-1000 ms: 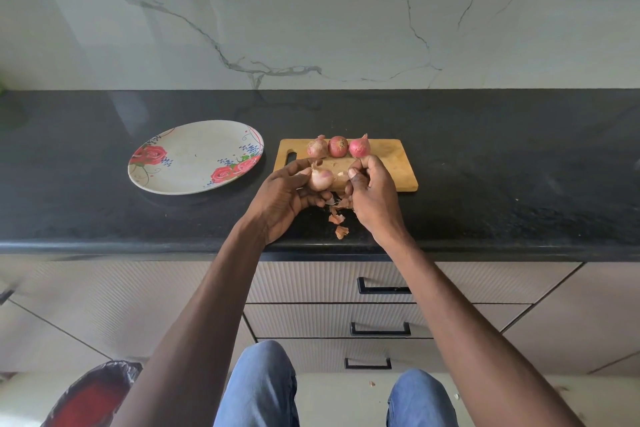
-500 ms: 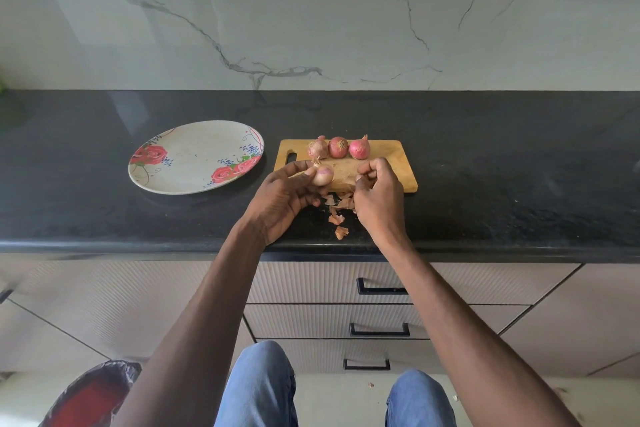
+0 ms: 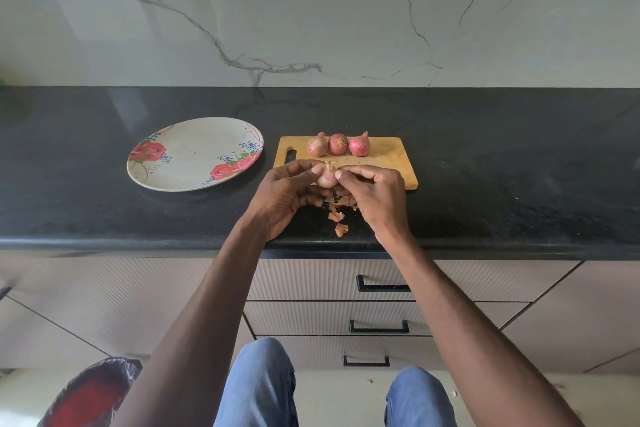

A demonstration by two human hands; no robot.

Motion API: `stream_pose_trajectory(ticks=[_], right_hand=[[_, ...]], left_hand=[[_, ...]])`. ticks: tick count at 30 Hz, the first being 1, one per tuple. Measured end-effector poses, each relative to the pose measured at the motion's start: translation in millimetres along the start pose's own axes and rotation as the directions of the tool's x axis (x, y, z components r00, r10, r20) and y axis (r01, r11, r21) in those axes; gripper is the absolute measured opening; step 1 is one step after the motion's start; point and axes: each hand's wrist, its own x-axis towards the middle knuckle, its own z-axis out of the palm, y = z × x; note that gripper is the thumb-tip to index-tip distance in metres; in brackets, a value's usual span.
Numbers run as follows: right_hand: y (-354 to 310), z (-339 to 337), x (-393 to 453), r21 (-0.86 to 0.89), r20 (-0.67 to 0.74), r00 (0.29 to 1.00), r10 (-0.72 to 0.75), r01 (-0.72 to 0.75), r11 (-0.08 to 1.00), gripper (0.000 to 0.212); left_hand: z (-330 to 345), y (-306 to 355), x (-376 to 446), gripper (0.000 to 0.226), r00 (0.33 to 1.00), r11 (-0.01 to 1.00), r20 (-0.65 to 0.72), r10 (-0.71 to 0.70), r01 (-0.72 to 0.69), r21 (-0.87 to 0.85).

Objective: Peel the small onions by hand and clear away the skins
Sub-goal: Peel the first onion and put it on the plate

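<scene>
My left hand (image 3: 287,192) grips a small pale onion (image 3: 326,177) over the front edge of the wooden cutting board (image 3: 391,156). My right hand (image 3: 375,192) pinches the onion at its right side, thumb and fingers against it. Three unpeeled reddish onions (image 3: 337,144) sit in a row at the back of the board. Several loose skins (image 3: 337,215) lie on the black counter between my hands, toward the counter's front edge.
A flowered plate (image 3: 194,154) lies on the counter left of the board. The marble wall rises behind. Drawers with black handles (image 3: 379,326) are below the counter, and a bin with a dark liner (image 3: 93,392) stands on the floor at lower left.
My right hand has come back from the skins pile to the onion and pinches it again. The left hand has turned the onion slightly, root tuft up.
</scene>
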Motion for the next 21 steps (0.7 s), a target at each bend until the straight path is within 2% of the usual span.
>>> stream_pose_trajectory(ticks=[7, 13, 21], right_hand=[[-3.2, 3.0, -3.4, -0.054, 0.014, 0.999, -0.05, 0.05, 0.997, 0.011], [-2.5, 5.0, -2.7, -0.049, 0.011, 0.999, 0.042, -0.041, 0.998, 0.01], [-1.0, 2.7, -1.4, -0.055, 0.027, 0.998, 0.063, -0.062, 0.997, 0.011]], left_hand=[[-1.1, 0.0, -0.3, 0.016, 1.0, 0.999, -0.006, 0.0, 0.0, 0.036], [0.4, 0.7, -2.0, 0.017, 1.0, 0.999, -0.012, -0.006, 0.006, 0.033], [0.8, 1.3, -2.4, 0.015, 1.0, 1.0, -0.015, 0.002, -0.002, 0.022]])
